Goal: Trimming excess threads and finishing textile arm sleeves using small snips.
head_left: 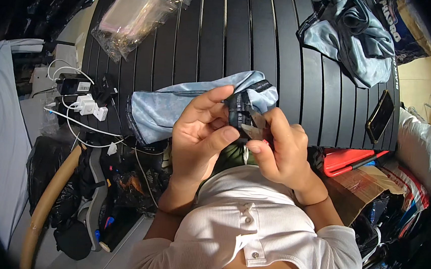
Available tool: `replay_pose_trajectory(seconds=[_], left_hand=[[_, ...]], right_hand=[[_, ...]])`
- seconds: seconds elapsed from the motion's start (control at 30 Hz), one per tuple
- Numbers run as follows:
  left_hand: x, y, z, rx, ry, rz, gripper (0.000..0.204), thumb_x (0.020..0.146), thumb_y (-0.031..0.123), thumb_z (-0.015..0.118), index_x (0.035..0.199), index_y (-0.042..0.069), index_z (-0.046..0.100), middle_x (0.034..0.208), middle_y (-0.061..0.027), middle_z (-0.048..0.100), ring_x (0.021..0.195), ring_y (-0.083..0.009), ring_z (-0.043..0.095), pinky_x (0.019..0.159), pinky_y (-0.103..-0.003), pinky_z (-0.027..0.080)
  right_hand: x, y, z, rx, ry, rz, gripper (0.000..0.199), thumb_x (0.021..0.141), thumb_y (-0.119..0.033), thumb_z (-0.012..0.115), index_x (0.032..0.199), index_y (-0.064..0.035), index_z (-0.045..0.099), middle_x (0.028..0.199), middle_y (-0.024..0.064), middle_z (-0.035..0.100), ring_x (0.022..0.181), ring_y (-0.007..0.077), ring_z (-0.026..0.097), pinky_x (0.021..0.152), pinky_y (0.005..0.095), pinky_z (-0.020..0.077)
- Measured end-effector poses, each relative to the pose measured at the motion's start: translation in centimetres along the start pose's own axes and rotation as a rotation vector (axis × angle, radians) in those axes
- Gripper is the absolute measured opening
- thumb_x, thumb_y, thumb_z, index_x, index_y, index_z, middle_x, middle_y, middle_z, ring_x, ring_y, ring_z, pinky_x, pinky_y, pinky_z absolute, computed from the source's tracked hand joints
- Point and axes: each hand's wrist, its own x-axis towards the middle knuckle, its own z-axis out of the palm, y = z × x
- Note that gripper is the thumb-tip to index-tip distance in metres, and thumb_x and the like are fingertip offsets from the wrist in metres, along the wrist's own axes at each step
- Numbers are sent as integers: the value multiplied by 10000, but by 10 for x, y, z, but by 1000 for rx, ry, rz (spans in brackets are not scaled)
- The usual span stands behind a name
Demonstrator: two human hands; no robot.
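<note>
Over the near edge of the table, my left hand [198,125] pinches the dark waistband [236,111] of a light blue mottled garment [161,112]. The rest of that cloth lies on the tabletop behind and to the left of the hand, its dark printed edging showing at both ends. My right hand [286,150] is closed around small thread snips [251,131], of which two shiny pointed blades show. Those blades are at the band, close to my left fingertips. My fingers cover the rest of the snips, and whether a thread lies between the blades is too small to tell.
On the black slatted table [213,38] are clear plastic bags [134,14], another blue garment [356,44] and a phone [380,117]. White chargers with cables [90,107] sit at the left edge. A cardboard box [358,188] and a red item [345,160] stand below right.
</note>
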Motion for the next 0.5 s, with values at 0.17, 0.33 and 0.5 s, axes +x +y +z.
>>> replay_pose_trajectory(seconds=[0.17, 0.33, 0.5], left_hand=[[0, 0, 4, -15, 99, -2, 516, 737, -112, 569, 1213, -17, 391, 980, -108, 564, 880, -135, 566, 789, -247, 463], [3, 3, 3, -20, 89, -47, 587, 734, -122, 559, 1261, 15, 339, 941, -77, 556, 884, -126, 564, 811, -248, 459], [6, 6, 3, -121, 135, -145, 603, 733, -125, 548, 1274, 25, 325, 924, -64, 556, 889, -122, 563, 826, -257, 457]], right_hand=[[0, 0, 2, 2, 12, -5, 364, 766, -310, 644, 795, 6, 466, 531, 66, 475, 380, 209, 489, 371, 282, 385], [-2, 1, 2, 7, 14, 16, 348, 763, -291, 649, 797, 3, 466, 523, 63, 472, 380, 207, 490, 371, 280, 386], [-3, 5, -3, -1, 11, 10, 340, 754, -281, 657, 786, -4, 463, 512, 57, 468, 384, 205, 500, 376, 276, 392]])
